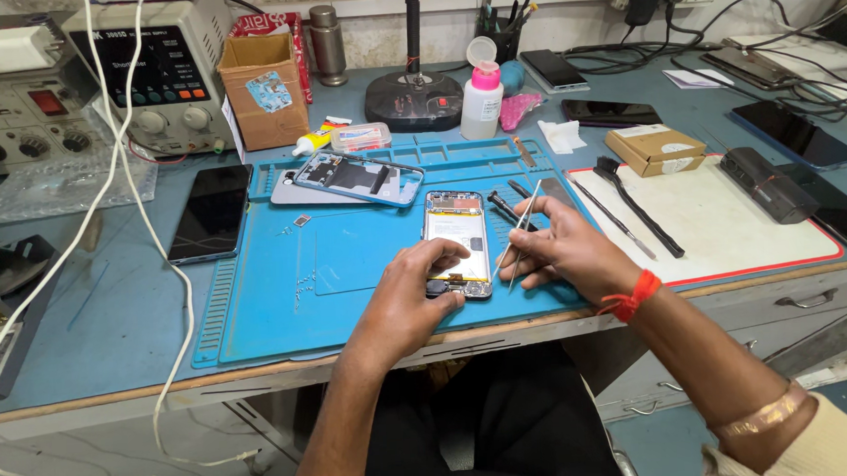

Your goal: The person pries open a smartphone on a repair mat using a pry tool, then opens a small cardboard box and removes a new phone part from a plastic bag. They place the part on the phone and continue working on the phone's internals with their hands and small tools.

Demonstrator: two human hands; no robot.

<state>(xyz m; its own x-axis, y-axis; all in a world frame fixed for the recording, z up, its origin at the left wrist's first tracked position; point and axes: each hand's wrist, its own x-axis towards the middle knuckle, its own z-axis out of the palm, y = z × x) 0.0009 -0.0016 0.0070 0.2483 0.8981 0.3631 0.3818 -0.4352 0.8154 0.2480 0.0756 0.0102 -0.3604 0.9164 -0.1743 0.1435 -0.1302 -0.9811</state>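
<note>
Right hand (562, 251) pinched shut on thin metal tweezers (517, 232), tips angled down to the lower right edge of the opened phone (456, 241). Left hand (409, 296) curled over the phone's bottom end, fingertips (455, 254) pressed to its frame – closed on it, steadying. Phone flat, back cover off, pale rectangular battery showing, lying near the front edge of the blue rubbery repair mat (283, 292).

Further out on the mat – one glossy blue phone frame (359, 179) tilted over a grey back panel (293, 191). Just off the mat's left edge, one dark glass-fronted phone (211, 212), face up. To the right, a white pad with red border (728, 229) bearing two slim black tools (636, 210) and one small cardboard box (656, 149). Behind, one white plastic bottle with pink cap (482, 97).
</note>
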